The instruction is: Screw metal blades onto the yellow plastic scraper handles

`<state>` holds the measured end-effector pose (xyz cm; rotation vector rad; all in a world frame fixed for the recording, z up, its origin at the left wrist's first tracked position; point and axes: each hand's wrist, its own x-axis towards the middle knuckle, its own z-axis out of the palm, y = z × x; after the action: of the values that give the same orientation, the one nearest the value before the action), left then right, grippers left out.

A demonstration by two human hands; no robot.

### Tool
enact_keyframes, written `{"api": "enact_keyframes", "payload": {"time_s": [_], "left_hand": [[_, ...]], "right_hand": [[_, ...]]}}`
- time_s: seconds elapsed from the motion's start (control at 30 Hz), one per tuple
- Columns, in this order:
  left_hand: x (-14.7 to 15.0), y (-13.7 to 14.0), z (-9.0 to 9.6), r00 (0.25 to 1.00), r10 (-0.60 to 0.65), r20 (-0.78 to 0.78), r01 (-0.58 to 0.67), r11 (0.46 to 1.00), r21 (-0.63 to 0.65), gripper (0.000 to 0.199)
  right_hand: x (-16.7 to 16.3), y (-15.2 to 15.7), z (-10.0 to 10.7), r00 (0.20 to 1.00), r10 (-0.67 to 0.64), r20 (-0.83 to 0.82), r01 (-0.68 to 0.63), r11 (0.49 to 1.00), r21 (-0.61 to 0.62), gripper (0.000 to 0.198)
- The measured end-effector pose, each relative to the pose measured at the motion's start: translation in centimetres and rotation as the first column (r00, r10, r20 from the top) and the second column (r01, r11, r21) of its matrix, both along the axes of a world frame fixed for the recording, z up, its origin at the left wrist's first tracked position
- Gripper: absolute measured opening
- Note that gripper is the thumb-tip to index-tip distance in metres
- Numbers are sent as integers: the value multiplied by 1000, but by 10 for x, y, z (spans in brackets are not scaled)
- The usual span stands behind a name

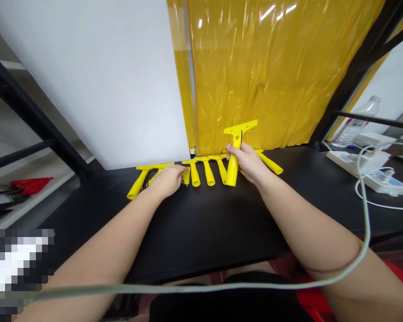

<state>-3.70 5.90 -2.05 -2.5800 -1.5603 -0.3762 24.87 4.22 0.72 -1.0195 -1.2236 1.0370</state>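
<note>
My right hand [246, 162] is closed round the shaft of a yellow plastic scraper handle [234, 167], its T-shaped head up and its hollow end towards me. Along the back of the black table lies a row of several similar scraper handles [208, 173], heads against the wall panels. My left hand [170, 180] reaches down over the left part of this row, fingers curled together beside a small yellow piece [186, 176]; what the fingertips pinch is hidden. Small yellow and metal-looking parts show partly under that hand. Left of it lies another yellow handle [138, 184].
Behind the black table [208, 228] stand a white panel [114, 89] and a yellow film sheet [255, 80]. At right are power strips [369, 172] and a clear bottle [359, 120]. A pale cable [364, 214] loops across in front of my forearms. Black frame posts stand at both sides.
</note>
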Motion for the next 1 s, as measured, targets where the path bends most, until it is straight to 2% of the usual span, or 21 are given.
{"api": "enact_keyframes", "payload": {"time_s": [0.2, 0.53, 0.83, 1.0], "left_hand": [[10, -1, -5, 995, -87, -46, 84, 994, -66, 37], [11, -24, 2, 993, -87, -77, 76, 987, -139, 27], [6, -73, 1, 993, -73, -87, 59, 986, -155, 29], [-7, -106, -5, 981, -175, -87, 164, 979, -123, 30]], "right_hand": [[1, -3, 5, 999, -34, 16, 34, 999, -4, 29], [3, -3, 4, 997, -33, 71, 32, 999, 13, 29], [9, 8, -6, 987, -62, 148, 56, 997, 45, 34], [10, 10, -7, 985, -73, 159, 64, 996, 62, 34]]}}
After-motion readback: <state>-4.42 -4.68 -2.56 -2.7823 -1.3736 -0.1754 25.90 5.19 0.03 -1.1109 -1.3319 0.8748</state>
